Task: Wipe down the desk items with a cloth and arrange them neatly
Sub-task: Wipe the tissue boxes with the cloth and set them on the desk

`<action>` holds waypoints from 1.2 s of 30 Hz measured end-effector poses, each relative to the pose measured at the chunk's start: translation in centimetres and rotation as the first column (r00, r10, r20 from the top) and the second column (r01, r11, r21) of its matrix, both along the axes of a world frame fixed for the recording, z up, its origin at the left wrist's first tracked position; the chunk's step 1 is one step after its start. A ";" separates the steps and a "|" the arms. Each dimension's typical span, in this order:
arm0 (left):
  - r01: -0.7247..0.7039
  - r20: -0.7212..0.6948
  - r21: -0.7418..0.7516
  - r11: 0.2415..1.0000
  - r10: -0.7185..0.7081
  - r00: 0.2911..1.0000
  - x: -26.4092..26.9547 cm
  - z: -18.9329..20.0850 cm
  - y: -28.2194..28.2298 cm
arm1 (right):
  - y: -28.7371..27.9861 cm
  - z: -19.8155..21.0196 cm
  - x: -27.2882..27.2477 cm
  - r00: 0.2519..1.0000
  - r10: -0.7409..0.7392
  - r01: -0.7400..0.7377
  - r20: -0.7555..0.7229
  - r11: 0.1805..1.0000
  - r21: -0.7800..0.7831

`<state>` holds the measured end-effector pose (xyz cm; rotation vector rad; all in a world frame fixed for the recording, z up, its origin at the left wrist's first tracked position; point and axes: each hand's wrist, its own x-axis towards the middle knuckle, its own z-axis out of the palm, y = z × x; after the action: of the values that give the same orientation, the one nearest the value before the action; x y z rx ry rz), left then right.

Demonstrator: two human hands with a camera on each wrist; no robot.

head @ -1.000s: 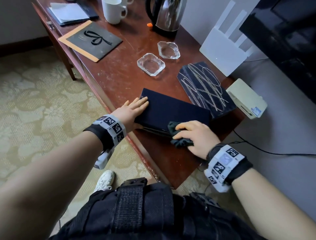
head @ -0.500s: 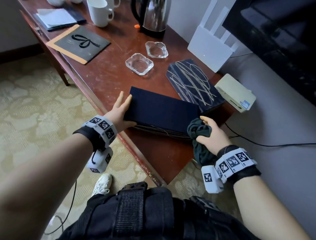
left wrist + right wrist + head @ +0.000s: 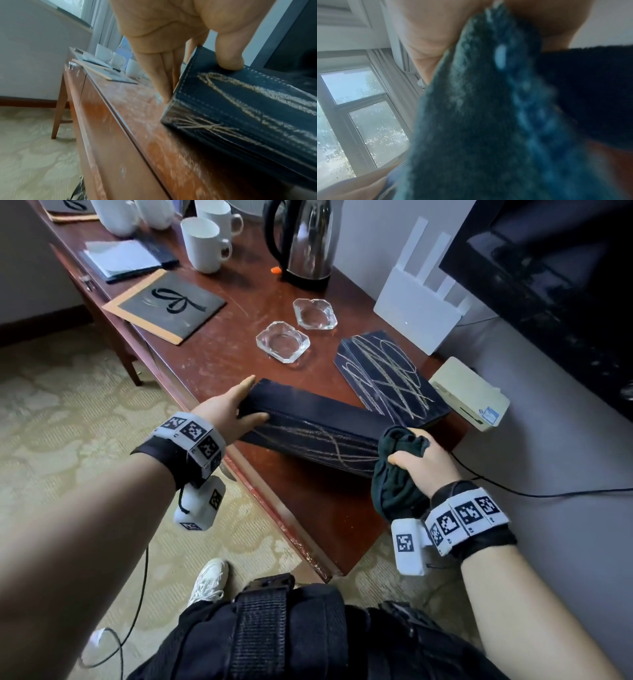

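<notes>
A long dark navy box [image 3: 318,426] [image 3: 248,115] stands tilted on the wooden desk [image 3: 212,361], its near edge raised so a side scribbled with pale chalk lines faces me. My left hand [image 3: 239,405] [image 3: 188,65] grips its left end, thumb on the scribbled side and fingers behind the end. My right hand [image 3: 421,460] clutches a bunched dark green cloth [image 3: 394,474] [image 3: 488,121] at the box's right end. A second scribbled dark panel [image 3: 387,374] lies flat behind.
Two glass ashtrays [image 3: 282,341] [image 3: 315,313], a black card with a bow mark [image 3: 168,304], white mugs [image 3: 205,244], a steel kettle [image 3: 305,237] and a notepad [image 3: 120,258] sit further back. A white router [image 3: 418,302] and beige box [image 3: 469,392] stand right.
The navy box has been tipped up from lying flat, showing its chalk-marked side. My left hand went from resting on top to gripping the end; my right hand lifted the cloth to the right end.
</notes>
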<state>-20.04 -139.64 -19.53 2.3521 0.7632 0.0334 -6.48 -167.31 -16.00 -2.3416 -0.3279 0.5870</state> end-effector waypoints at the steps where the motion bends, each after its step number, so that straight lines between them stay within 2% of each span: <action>1: 0.000 0.001 0.031 1.000 0.000 1.000 -0.1 0.6 0.4 | 0.3 0.5 0.3 1.000 0.001 -0.001 0.014 1.000 0.002; 7: 0.074 -0.075 0.072 0.995 -0.068 0.995 -1.0 2.1 1.7 | 2.2 2.2 1.4 0.999 0.006 -0.004 0.050 0.999 -0.042; 11: 0.153 -0.110 0.025 0.988 -0.149 0.983 -0.7 1.6 2.5 | 3.5 3.0 1.8 0.998 -0.037 0.040 0.053 0.997 -0.061; 14: 0.163 -0.003 -0.089 0.983 -0.164 0.986 0.1 0.4 3.3 | 4.8 3.7 1.7 0.997 -0.020 0.027 0.080 0.995 -0.092; 16: 0.146 0.092 -0.154 0.977 -0.133 0.987 0.3 -0.4 3.6 | 5.9 4.2 1.2 0.981 0.039 -0.008 0.188 0.987 -0.160; 19: 0.182 0.161 -0.154 0.971 -0.157 0.974 0.8 -1.0 4.3 | 9.1 5.1 -0.9 0.918 0.165 -0.083 0.360 0.969 -0.233; 22: 0.231 0.213 -0.344 0.910 -0.164 0.963 1.6 -1.2 5.2 | 14.2 5.8 -2.5 0.847 0.281 -0.201 0.452 0.955 -0.217; 23: 0.244 0.224 -0.365 0.898 -0.170 0.960 1.8 -1.2 5.5 | 16.1 5.6 -2.8 0.820 0.332 -0.243 0.466 0.940 -0.241; 26: 0.297 0.191 -0.333 0.895 -0.244 0.951 2.1 -1.9 6.4 | 21.2 4.0 -3.7 0.772 0.498 -0.331 0.395 0.845 -0.419; 28: 0.312 0.189 -0.321 0.894 -0.263 0.946 2.2 -2.3 6.8 | 22.8 2.7 -4.6 0.778 0.510 -0.326 0.366 0.826 -0.459; 31: 0.325 0.198 -0.284 0.902 -0.276 0.940 2.3 -2.7 7.1 | 22.0 2.0 -5.6 0.770 0.494 -0.348 0.404 0.855 -0.384; 33: 0.346 0.203 -0.285 0.894 -0.296 0.933 2.4 -2.9 7.4 | 20.5 2.1 -6.1 0.738 0.555 -0.425 0.382 0.824 -0.376; 36: 0.374 0.180 -0.279 0.884 -0.334 0.925 2.5 -3.2 7.8 | 18.0 3.3 -5.9 0.748 0.614 -0.461 0.252 0.754 -0.467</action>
<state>-17.50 -131.85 -22.73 2.1275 0.2427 -0.0886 -12.39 -149.27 -12.75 -2.7362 -1.2349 0.4653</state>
